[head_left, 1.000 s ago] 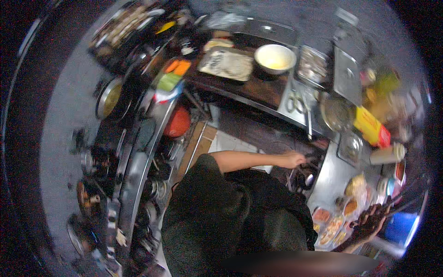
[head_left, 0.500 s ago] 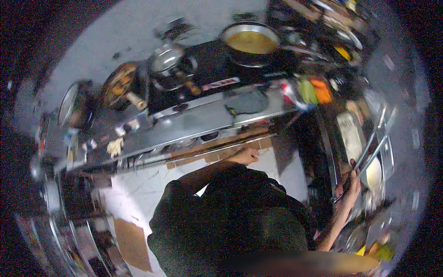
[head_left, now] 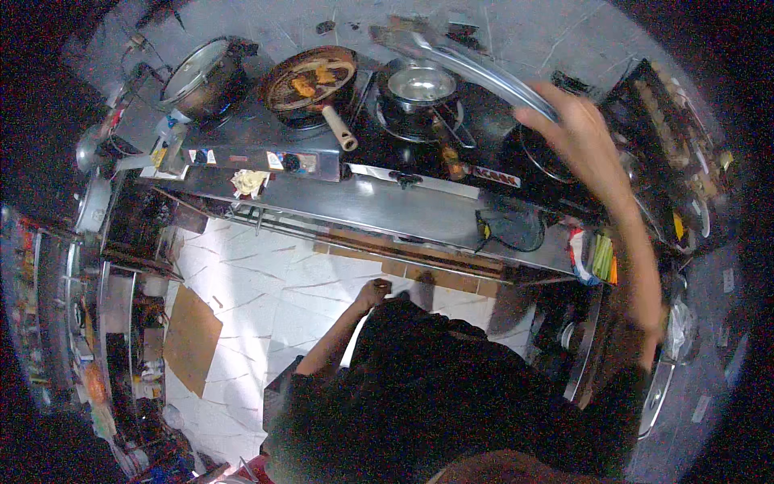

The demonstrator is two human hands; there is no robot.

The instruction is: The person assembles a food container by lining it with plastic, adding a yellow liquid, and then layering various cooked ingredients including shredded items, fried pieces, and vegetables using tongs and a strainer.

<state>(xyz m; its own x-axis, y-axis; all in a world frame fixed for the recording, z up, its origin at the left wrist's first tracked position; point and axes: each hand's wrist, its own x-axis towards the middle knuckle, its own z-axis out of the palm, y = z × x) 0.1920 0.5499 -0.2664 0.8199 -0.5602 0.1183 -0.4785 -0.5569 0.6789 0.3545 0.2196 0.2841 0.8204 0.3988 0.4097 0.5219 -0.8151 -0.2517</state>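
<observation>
My right hand is raised over the right part of the stove, its fingers closed round a pair of long metal tongs. The tongs reach leftward, and their blurred far end is above a shiny metal bowl or pan on a burner. Left of that pan, a frying pan with a pale handle holds browned pieces of food. Down in front of my body, my left hand has its fingers curled; what is in them, if anything, is hidden.
A large lidded pot stands at the far left of the stove. Along the steel front ledge lie a crumpled pale cloth and a dark mesh-like item. Green and orange packets sit at the ledge's right end.
My right hand has carried the tongs from the right-side counter up and left over the stove. My view has turned rightward-to-left, showing more of the stove's left side. My left hand stays curled.
</observation>
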